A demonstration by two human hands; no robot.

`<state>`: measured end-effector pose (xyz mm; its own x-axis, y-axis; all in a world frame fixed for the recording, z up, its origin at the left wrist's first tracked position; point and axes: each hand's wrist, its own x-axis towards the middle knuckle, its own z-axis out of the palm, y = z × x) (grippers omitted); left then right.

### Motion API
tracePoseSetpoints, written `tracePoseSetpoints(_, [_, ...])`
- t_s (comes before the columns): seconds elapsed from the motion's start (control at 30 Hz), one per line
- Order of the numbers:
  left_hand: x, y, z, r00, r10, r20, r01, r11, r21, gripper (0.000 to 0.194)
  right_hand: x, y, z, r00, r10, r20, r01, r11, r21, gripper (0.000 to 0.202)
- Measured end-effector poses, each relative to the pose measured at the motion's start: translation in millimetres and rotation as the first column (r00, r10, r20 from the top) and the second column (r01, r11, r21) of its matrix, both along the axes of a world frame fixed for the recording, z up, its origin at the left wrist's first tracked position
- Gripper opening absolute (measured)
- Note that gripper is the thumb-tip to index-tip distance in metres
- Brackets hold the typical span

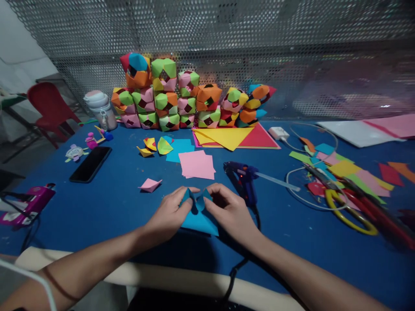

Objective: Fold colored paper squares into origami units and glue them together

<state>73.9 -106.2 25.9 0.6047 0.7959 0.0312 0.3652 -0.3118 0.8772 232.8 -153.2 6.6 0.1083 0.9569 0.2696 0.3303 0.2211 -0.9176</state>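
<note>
Blue paper (200, 222): it is between the left hand (169, 212) and the right hand (231, 211), at the near middle of the surface (123, 211); its upper flaps curl up, and its lower part is wide and rather flat.

Left hand grip: narrow, pinching the left flap with thumb and fingers, probably to keep this side steady.

Right hand grip: also narrow, with thumb and index finger on the right flap; it seems held so that both flaps have equal tension.

Forearms' pose: they enter from the lower corners and come together at the paper; thumbs face each other, fingertips are near but apart.

Pink folded piece (151, 185): alone, just beyond the left hand.

Pink sheets (196, 165): one loose stack straight beyond the hands, perhaps placed for easy reach.

Glue gun (249, 173): beyond the right hand, lying with a small red light; its clear stick (279, 180) points to the right, maybe to suit this hand.

Phone (91, 164): at the left, well apart from the paper.

Paper scraps (350, 168): at the right, loosely together with yellow-handled scissors (330, 203), likely aside to leave working room.

Stacked paper shapes (167, 103): at the back, before the perforated metal panel (207, 26), which possibly supports them.
</note>
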Motion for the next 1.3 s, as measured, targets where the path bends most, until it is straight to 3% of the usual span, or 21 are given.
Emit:
tracePoseSetpoints(0.23, [1.4,-2.7,1.7,0.998,-0.029,-0.047,0.033,0.996,0.086,0.017,-2.2,-1.0,7.0,1.000,-0.005,-0.009,0.005,1.000,-0.016,0.010])
tracePoseSetpoints(0.53, [2.1,-3.2,-0.9,1.000,0.015,-0.014,-0.016,0.999,-0.029,0.019,-0.2,0.7,4.1,0.996,0.058,-0.068,-0.062,0.996,-0.068,0.017])
tracePoseSetpoints(0.7, [1.3,-2.1,-2.7,0.999,0.052,0.010,-0.052,0.997,-0.057,0.019,-0.7,-2.3,7.2,0.994,0.112,0.007,-0.112,0.994,-0.017,0.015])
tracePoseSetpoints(0.93, [3.1,-1.9,-6.2,0.996,0.091,0.016,-0.090,0.995,-0.045,0.018,-5.4,-1.5,1.0,0.983,0.007,0.184,-0.024,0.996,0.091,0.005])
tracePoseSetpoints(1.3, [0.9,-0.7,-5.2,0.998,0.023,-0.052,-0.022,0.999,0.023,0.019,2.1,1.3,0.0,0.975,0.032,0.220,-0.045,0.998,0.052,0.009])
